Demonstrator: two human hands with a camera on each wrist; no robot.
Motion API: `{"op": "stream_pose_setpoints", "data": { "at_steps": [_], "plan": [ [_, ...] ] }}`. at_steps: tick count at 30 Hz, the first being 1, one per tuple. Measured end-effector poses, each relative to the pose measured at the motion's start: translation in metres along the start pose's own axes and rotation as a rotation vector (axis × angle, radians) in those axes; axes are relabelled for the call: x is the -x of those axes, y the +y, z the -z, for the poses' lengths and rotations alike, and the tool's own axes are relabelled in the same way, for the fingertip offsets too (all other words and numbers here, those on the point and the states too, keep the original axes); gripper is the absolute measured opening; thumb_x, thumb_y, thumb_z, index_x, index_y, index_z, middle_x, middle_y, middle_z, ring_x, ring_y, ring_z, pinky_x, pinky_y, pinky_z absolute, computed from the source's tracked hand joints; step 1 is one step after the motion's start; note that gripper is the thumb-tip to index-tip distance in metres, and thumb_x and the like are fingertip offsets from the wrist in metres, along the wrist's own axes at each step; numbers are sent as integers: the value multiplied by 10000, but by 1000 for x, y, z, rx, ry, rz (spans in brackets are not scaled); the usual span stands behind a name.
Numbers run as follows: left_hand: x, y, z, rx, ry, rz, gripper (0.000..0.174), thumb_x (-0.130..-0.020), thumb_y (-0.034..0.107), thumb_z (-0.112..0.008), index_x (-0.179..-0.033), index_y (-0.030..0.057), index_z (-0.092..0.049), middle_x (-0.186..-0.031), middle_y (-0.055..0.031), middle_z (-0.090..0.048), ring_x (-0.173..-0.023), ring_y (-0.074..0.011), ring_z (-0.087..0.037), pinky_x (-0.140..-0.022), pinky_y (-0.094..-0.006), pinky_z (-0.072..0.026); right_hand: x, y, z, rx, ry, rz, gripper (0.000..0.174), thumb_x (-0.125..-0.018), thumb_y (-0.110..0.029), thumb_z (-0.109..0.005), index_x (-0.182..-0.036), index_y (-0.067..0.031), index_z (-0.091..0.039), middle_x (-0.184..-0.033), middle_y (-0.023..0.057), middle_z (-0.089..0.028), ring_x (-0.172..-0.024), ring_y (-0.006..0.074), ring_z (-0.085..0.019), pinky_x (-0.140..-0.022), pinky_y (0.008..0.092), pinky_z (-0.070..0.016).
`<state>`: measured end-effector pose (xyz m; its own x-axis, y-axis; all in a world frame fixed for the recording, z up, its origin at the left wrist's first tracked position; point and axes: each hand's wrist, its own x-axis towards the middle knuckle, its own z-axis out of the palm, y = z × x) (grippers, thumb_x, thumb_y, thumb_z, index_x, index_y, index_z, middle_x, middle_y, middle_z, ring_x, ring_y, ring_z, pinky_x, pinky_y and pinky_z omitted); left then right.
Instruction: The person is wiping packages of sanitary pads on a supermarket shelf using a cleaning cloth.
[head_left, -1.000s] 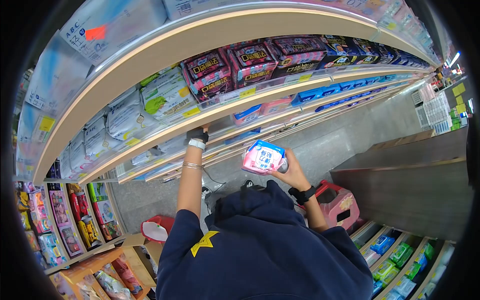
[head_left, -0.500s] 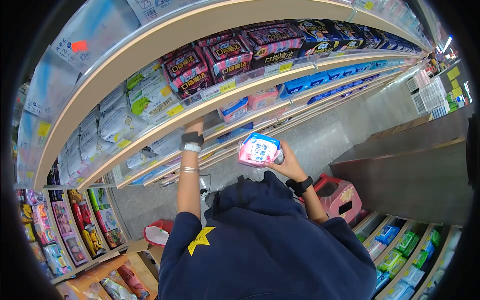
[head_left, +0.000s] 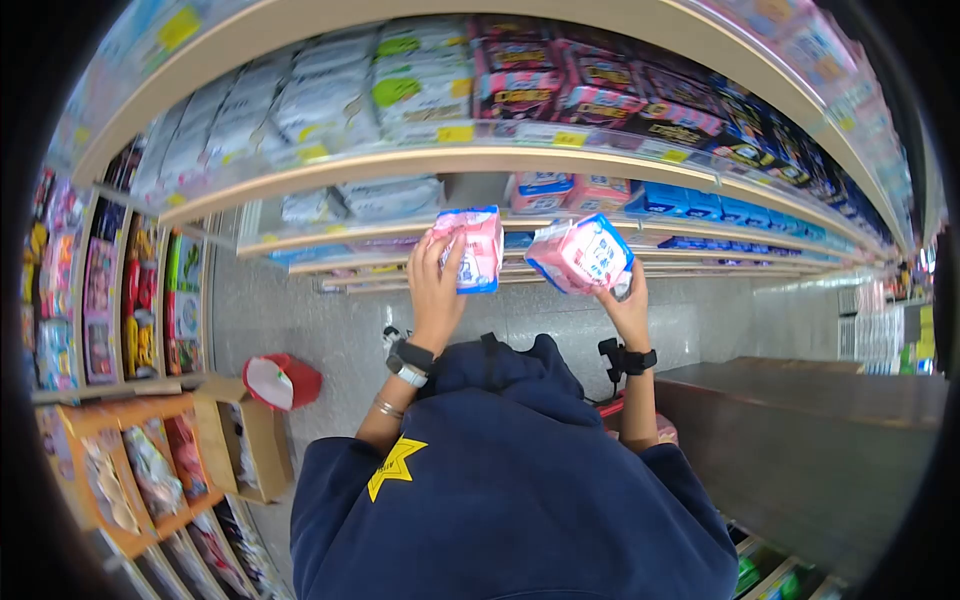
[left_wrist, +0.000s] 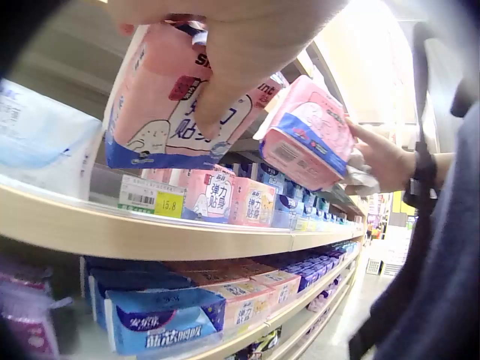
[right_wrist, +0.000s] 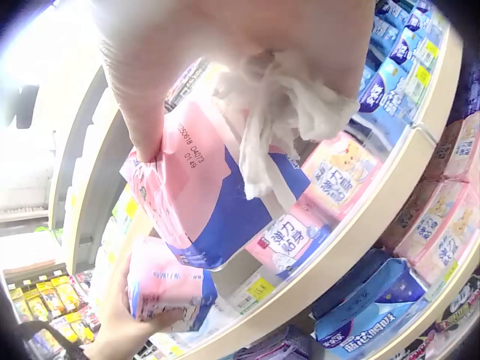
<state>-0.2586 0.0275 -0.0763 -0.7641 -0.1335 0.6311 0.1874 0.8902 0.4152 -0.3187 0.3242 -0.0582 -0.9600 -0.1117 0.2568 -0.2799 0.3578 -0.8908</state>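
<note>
My left hand [head_left: 434,295] grips a pink-and-blue pack of sanitary pads [head_left: 483,252] in front of the shelf. In the left wrist view its thumb lies across the printed face of that pack [left_wrist: 161,94]. A matching pink-and-blue pack [head_left: 585,256] is held tilted in my right hand [head_left: 629,310], a little to the right of the first. A crumpled white tissue [right_wrist: 283,112] is also under the right hand, against the pack's side in the right wrist view. Similar pink packs [left_wrist: 210,191] stand on the shelf behind, above a yellow price tag [left_wrist: 169,205].
Shelves with a pale front edge [head_left: 430,160] curve across the view, holding white, black-and-pink and blue packs. A red bucket [head_left: 284,382] and a cardboard box [head_left: 268,445] stand on the floor at left. A dark counter [head_left: 790,420] is at right.
My left hand has come out of the shelf and now holds a pack. The right hand still holds its pack, now tilted differently. The head view has turned.
</note>
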Motion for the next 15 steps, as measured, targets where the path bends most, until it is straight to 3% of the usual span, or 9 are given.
{"op": "stream_pose_setpoints", "data": {
  "at_steps": [5, 10, 13, 14, 15],
  "plan": [
    [49, -22, 52, -24, -47, 213, 805, -623, -71, -674, -1374, 102, -441, -1248, -161, -454, -1236, -394, -415, -1036, -477, -336, -63, -37, -47, 75, -244, 129, 642, -666, -193, -850, -1179, 14, -524, -1074, 95, -619, -999, 167, -576, -890, 312, -453],
    [83, -30, 74, -82, 18, 395, 867, -612, -72, -698, -1405, 89, -387, -1281, -180, -414, -1218, -397, -407, -1027, -464, -348, -123, -44, -102, -125, -440, -20, 674, -684, -255, -852, -1217, -2, -525, -1075, 105, -638, -981, 191, -598, -868, 319, -468],
    [97, -25, 79, -74, 12, 458, 885, -610, -70, -704, -1415, 96, -373, -1277, -182, -417, -1212, -398, -411, -1026, -466, -347, -153, -26, -116, 190, -482, -182, 673, -723, -332, -826, -1200, 46, -539, -1103, 105, -616, -1001, 170, -567, -891, 272, -434],
    [102, -24, 80, -84, 15, 477, 892, -607, -68, -708, -1416, 97, -372, -1276, -183, -417, -1209, -398, -413, -1023, -465, -348, -156, -10, -130, 10, -239, 277, 627, -757, -404, -787, -1167, 24, -583, -1117, 128, -627, -1025, 204, -574, -905, 302, -437],
    [107, -22, 80, -96, 18, 497, 899, -603, -66, -713, -1417, 98, -370, -1276, -185, -417, -1207, -398, -414, -1021, -464, -349, -168, 1, -137, -75, -291, 220, 612, -768, -418, -770, -1167, 10, -590, -1128, 132, -628, -1037, 223, -575, -914, 318, -437]
  ]
}}
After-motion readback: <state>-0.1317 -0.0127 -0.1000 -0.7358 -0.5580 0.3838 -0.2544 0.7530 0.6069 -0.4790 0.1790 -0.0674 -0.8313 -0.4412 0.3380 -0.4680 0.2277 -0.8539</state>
